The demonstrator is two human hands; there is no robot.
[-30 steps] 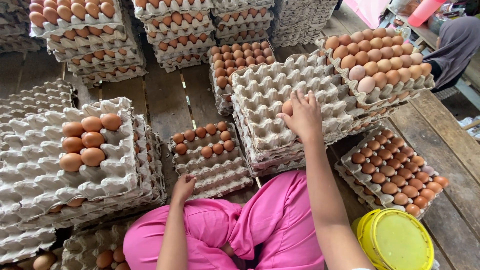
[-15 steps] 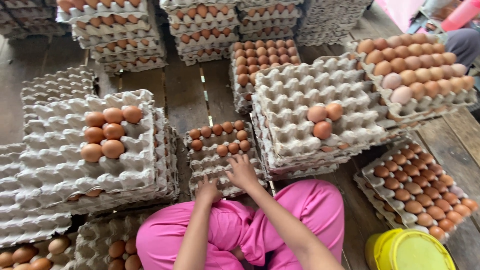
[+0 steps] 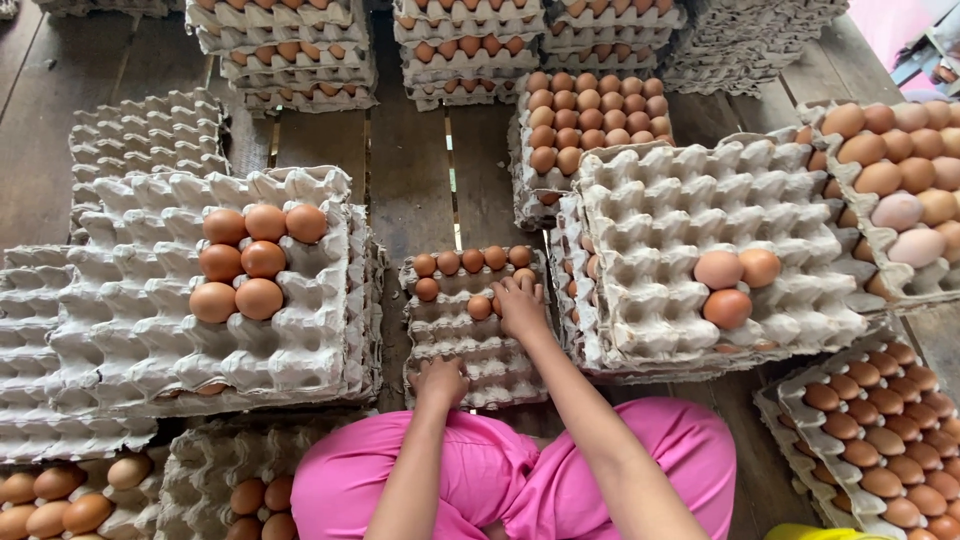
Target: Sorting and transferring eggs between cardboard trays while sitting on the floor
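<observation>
We look down at our two bare hands over a small stack of grey pulp egg trays (image 3: pixel 470 340) that stands on the wooden floor (image 3: pixel 410 170) just in front of our knees in pink trousers (image 3: pixel 520 470).

Our right hand (image 3: pixel 522 308) reaches forward onto the top tray of this stack. Its fingers are bent down and close together over the eggs in the second row; one small brown egg (image 3: pixel 480 307) lies just left of the fingers, touching or almost touching them. We cannot tell if the grip of this hand is already closed on an egg, because the fingers hide what is under them. Behind the hand, at the far edge of the tray, a row of small brown eggs (image 3: pixel 465 262) fills the cups, and one more egg sits at the left below that row.

Our left hand (image 3: pixel 440 380) rests on the near edge of the same stack, fingers curled over the rim. It seems to hold only the tray, no egg.

To the left stands a tall stack with seven larger brown eggs (image 3: pixel 250 260) in the top tray. To the right, another tall stack carries three eggs (image 3: pixel 735 285), well apart from our right hand. Further trays full of eggs (image 3: pixel 590 115) stand behind and at the right side.
</observation>
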